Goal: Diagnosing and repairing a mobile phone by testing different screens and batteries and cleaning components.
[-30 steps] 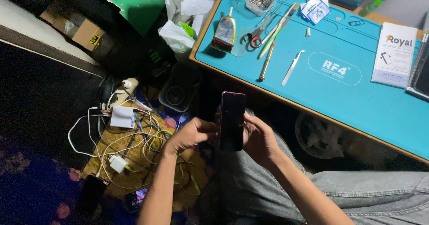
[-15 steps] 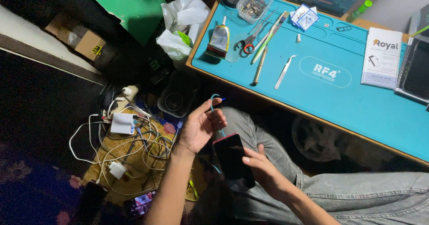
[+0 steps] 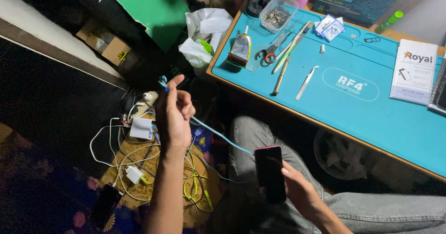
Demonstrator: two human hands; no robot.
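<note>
Left hand (image 3: 174, 115) raised over a tangle of chargers (image 3: 139, 155) on the floor, fingers curled, pinching the blue cable (image 3: 223, 138) near its plug between thumb and forefinger. Right hand (image 3: 297, 190) closed around a dark phone (image 3: 270, 173) above the knee, beside the teal mat (image 3: 371, 108).

Glossy black glass phone (image 3: 269, 172), smooth blue rubbery cable (image 3: 222, 137), matt teal mat (image 3: 371, 108) on wood-edged desk (image 3: 260, 100), shiny metal tweezers (image 3: 306, 82) at 1 o'clock.

Tweezers (image 3: 307, 82), scissors (image 3: 268, 56), perhaps glue (image 3: 240, 49).
</note>
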